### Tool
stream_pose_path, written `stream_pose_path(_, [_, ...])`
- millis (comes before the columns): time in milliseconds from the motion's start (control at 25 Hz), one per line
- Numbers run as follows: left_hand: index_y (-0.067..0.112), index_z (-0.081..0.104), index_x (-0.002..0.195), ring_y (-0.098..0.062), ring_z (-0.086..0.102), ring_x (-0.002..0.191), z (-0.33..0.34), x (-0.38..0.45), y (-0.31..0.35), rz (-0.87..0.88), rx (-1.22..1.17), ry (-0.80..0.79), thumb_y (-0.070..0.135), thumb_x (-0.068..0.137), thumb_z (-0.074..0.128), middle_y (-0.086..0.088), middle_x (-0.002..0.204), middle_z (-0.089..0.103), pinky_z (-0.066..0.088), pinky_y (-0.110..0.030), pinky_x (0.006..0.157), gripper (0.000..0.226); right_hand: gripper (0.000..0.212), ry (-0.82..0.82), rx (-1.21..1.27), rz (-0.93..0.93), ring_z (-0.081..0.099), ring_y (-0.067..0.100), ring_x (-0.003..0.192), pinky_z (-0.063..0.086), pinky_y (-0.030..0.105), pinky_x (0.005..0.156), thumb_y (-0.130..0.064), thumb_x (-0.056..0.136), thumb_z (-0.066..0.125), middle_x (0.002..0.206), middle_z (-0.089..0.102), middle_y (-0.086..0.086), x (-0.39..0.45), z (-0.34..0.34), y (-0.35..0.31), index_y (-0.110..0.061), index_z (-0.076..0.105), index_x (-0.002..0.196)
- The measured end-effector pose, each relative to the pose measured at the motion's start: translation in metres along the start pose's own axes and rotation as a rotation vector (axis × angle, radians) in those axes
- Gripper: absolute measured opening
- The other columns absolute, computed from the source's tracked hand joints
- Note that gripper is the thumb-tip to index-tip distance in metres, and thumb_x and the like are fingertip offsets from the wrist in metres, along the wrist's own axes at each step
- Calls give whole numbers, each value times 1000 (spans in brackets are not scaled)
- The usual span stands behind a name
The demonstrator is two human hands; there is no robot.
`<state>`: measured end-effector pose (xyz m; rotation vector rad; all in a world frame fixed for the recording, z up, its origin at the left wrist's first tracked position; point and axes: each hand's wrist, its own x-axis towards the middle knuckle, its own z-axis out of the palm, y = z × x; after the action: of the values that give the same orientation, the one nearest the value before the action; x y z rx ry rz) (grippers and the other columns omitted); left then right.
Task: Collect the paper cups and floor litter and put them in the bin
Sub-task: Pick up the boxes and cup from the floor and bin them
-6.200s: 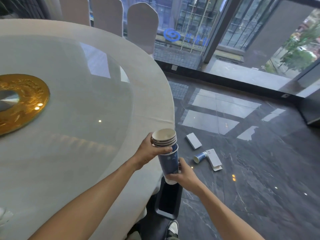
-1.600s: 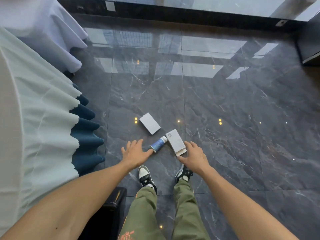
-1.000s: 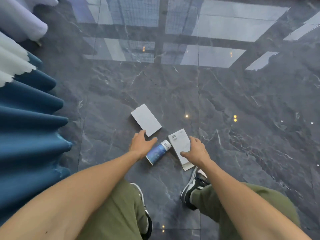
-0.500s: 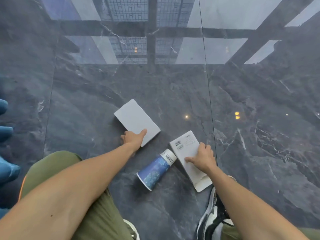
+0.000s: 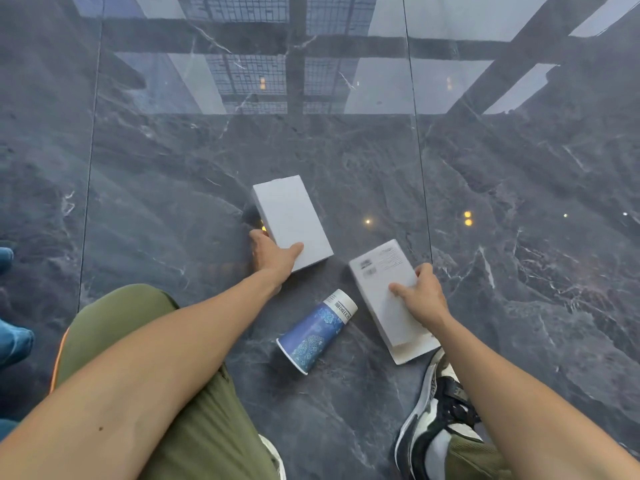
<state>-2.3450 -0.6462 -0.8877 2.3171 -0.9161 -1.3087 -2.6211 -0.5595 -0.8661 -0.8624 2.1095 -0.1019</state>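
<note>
Three pieces of litter lie on the dark marble floor. My left hand point(image 5: 273, 254) grips the near end of a plain white box point(image 5: 289, 220), thumb on top and fingers under its left edge. My right hand point(image 5: 420, 297) is closed on a second white box point(image 5: 379, 278) with printed labels, thumb on its top face and fingers round its right edge. Between the two boxes a blue patterned paper cup point(image 5: 317, 330) lies on its side, mouth toward me, touched by neither hand. The bin is out of view.
I am crouched low: my olive-trousered knee point(image 5: 114, 327) fills the lower left and my black-and-white shoe point(image 5: 433, 424) sits just below the labelled box. Blue table-skirt folds point(image 5: 10, 341) show at the left edge. Window reflections gleam on the floor ahead.
I have dropped closer to the floor. My left hand has closed round the plain box's near end, which has turned and tipped up slightly. My right hand's fingers have wrapped the labelled box's edge.
</note>
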Motion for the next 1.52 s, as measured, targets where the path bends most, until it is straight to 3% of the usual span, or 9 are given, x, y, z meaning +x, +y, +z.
stream_pose_path(160, [5, 54, 122, -30, 64, 109, -12, -7, 11, 40, -74, -54, 15, 78, 76, -10, 122, 65, 55, -39, 90, 50, 32, 198, 389, 29, 63, 32, 105, 54, 50, 89, -31, 96, 64, 117, 57, 10, 1, -11, -36, -12, 42, 110])
stream_pose_path(280, [7, 54, 113, -23, 62, 87, -22, -17, 21, 38, -227, -165, 5, 85, 68, -7, 103, 65, 50, -29, 65, 32, 30, 68, 655, -44, 67, 30, 108, 56, 49, 93, -28, 98, 65, 118, 63, 9, -5, -13, -80, -10, 48, 114])
stream_pose_path(400, [7, 56, 102, -20, 58, 74, -33, -22, 22, 27, -320, -263, 9, 88, 62, -4, 87, 62, 44, -28, 58, 15, 34, -88, 555, -149, 70, 26, 106, 57, 49, 92, -33, 95, 69, 118, 68, 8, -26, 1, -117, -10, 57, 118])
stream_pose_path(600, [11, 65, 130, -27, 74, 110, -50, -25, 18, -48, -536, -436, 64, 67, 83, -6, 117, 79, 57, -43, 97, 84, 38, -113, 474, -206, 71, 23, 100, 58, 44, 87, -40, 92, 70, 112, 70, 6, -43, 37, -149, -10, 59, 113])
stream_pose_path(760, [6, 63, 132, -31, 76, 107, -63, -24, 15, -47, -613, -455, 33, 60, 87, -11, 114, 80, 62, -45, 91, 80, 25, -145, 457, -238, 72, 17, 97, 56, 34, 80, -42, 97, 61, 105, 75, -2, -50, 54, -155, -20, 70, 104])
stream_pose_path(880, [2, 61, 131, -32, 77, 98, -73, -17, 22, -85, -726, -344, 22, 66, 80, -15, 113, 79, 63, -43, 80, 70, 32, -43, 558, -121, 74, 24, 97, 59, 46, 87, -34, 102, 46, 97, 77, 3, -49, 63, -137, -20, 73, 91])
stream_pose_path(1040, [12, 58, 118, -31, 76, 102, -86, 1, 32, -104, -819, -138, 18, 79, 79, -12, 113, 76, 64, -42, 82, 44, 30, 26, -117, -427, 62, 29, 107, 52, 46, 91, -23, 92, 56, 114, 67, 8, -52, 82, -89, -11, 65, 118])
stream_pose_path(1240, [16, 54, 114, -18, 73, 89, -89, 8, 42, -102, -842, -125, 20, 85, 78, -4, 105, 74, 59, -29, 67, 37, 75, -150, -840, -1038, 30, 41, 148, 35, 52, 116, -23, 82, 68, 162, 33, 15, -60, 125, -67, -21, 39, 152])
stream_pose_path(1520, [7, 54, 129, -23, 76, 100, -68, -12, 63, 79, -708, -182, 27, 64, 84, -9, 116, 75, 62, -36, 78, 74, 84, -87, -824, -977, 52, 38, 122, 51, 46, 102, -3, 73, 76, 141, 49, 17, -59, 137, -69, -8, 39, 148])
